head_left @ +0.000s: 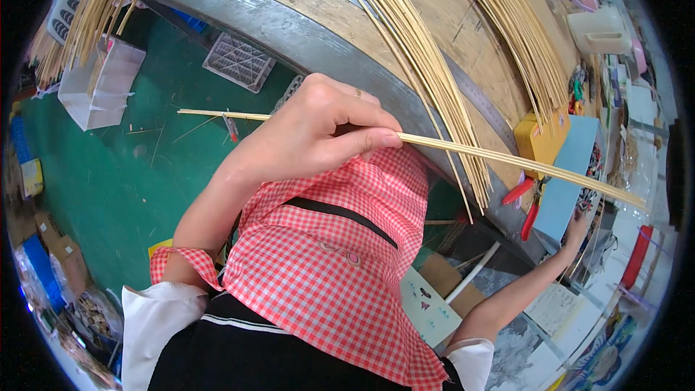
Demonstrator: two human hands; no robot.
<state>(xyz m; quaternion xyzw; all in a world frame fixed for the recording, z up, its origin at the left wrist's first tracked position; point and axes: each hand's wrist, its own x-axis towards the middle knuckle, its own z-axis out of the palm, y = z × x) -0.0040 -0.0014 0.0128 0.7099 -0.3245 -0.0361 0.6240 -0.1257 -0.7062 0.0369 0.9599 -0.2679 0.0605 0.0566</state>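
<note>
Pinching 1 thin bamboo strip [507, 159], the left hand [311, 130] holds it at centre frame, thumb pressed on fingers. The strip runs 9 to 3 o'clock. The right hand [577, 228], at 4 o'clock, reaches under its far end; grip cannot be told. Risk: the unsupported span may sag or snag the bamboo bundles [434, 65] on the workbench [289, 29] at 12 o'clock.

Red-and-white checked apron [333, 261], black top, white short sleeves, thin ring on left hand [311, 130]
</note>
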